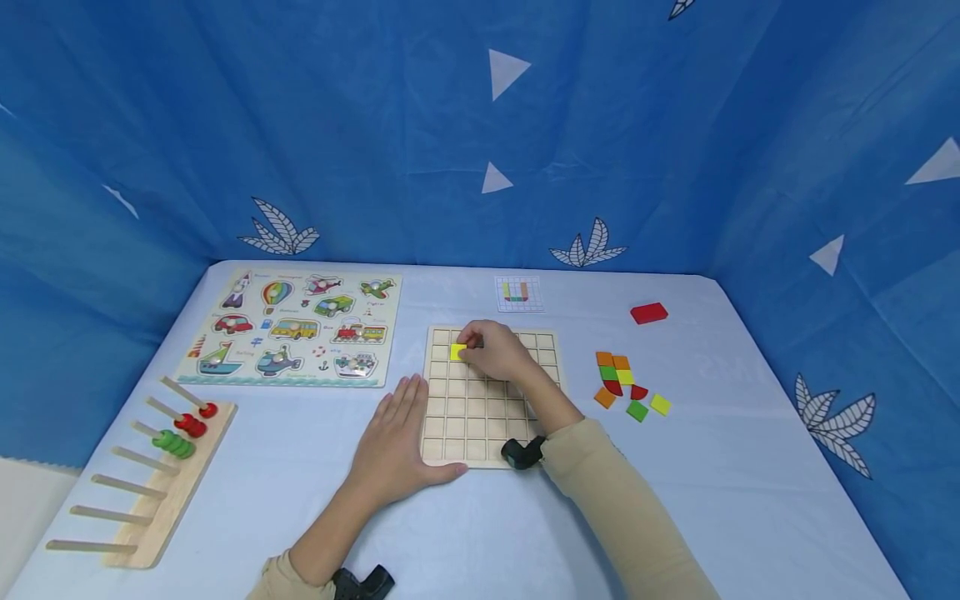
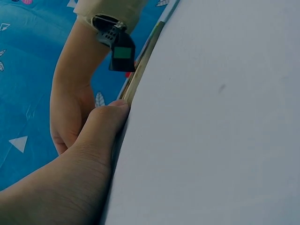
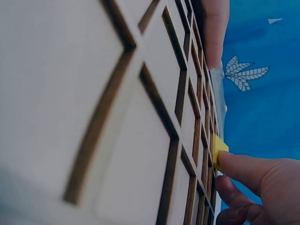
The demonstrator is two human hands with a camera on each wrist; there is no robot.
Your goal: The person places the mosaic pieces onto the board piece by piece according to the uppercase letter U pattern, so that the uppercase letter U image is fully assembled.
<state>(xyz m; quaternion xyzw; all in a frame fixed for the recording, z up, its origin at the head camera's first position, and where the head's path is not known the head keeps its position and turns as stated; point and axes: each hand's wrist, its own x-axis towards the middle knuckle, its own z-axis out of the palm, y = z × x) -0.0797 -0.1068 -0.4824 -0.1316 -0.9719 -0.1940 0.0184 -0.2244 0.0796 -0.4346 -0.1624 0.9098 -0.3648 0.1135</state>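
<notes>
A wooden grid board of square cells lies on the table. My right hand reaches over it and pinches a yellow square tile near the upper left of the grid. In the right wrist view the thumb lies against that yellow tile, low at the board's surface. Whether the tile sits inside a cell, I cannot tell. My left hand rests beside the board with straight fingers along its left edge and the thumb at its front edge. In the left wrist view the thumb touches the board's side.
Loose orange, green, yellow and red tiles lie right of the board. Behind it is a pattern card with a coloured U. A red block lies far right. At left are a vehicle puzzle and a pegged wooden rack with red and green beads.
</notes>
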